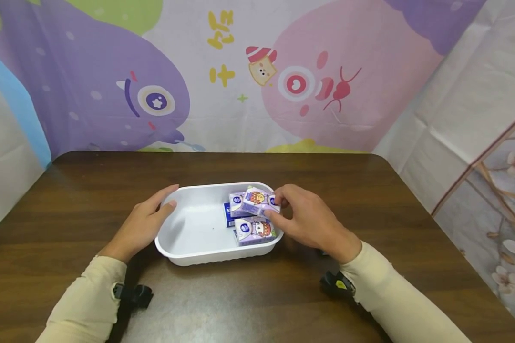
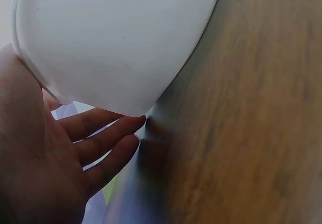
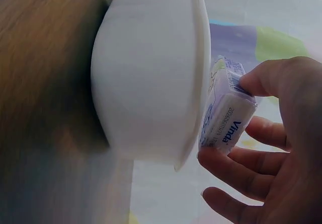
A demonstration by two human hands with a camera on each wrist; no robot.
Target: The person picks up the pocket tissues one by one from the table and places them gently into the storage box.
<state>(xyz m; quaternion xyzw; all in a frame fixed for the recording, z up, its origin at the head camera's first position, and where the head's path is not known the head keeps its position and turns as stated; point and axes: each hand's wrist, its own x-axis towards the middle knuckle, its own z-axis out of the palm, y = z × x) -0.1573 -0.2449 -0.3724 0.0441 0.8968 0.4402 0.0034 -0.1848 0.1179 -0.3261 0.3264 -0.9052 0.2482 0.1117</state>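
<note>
A white oval-cornered plastic tray (image 1: 197,233) stands on the table. My left hand (image 1: 143,224) grips its left end, thumb over the rim and fingers spread along the outer wall (image 2: 100,85). At the tray's right end, my right hand (image 1: 306,216) pinches a small purple-and-white Vinda tissue pack (image 3: 229,113) between thumb and fingers, tilted at rim height. In the head view this held pack overlaps another purple tissue pack (image 1: 236,202). Nearer me in the tray lies a tissue pack with a cartoon print (image 1: 255,230). A dark blue pack (image 1: 229,215) shows partly beneath the others.
The dark wood table (image 1: 249,300) reaches back to a printed cartoon cloth (image 1: 223,119). A flowered panel (image 1: 498,214) hangs at the right. Black wrist cameras sit on both wrists, and a small dark thing shows partly beneath my right wrist.
</note>
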